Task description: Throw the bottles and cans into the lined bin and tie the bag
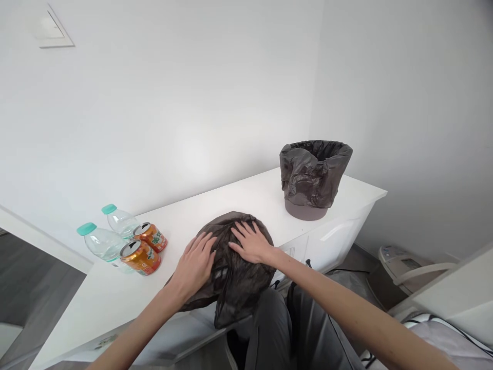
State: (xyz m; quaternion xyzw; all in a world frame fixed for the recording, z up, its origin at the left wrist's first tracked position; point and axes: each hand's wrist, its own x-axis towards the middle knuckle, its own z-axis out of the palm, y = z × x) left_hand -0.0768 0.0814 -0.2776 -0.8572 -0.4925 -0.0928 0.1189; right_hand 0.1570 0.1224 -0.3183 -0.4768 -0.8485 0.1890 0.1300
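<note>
A thin black plastic garbage bag (pixel 246 288) lies crumpled over the front edge of the white cabinet top, part of it hanging down. My left hand (pixel 196 262) rests on the bag's left side with its fingers stretched out. On its upper right part my right hand (pixel 252 241) lies flat, fingers spread. Neither hand is closed round anything. The underside of the bag is hidden.
Two orange drink cans (pixel 141 257) and two clear plastic bottles (pixel 103 241) with teal caps stand at the left of the cabinet top (pixel 231 192). A bin (pixel 308 210) lined with a black bag stands at the right. A rice cooker (pixel 404 262) sits low at the right.
</note>
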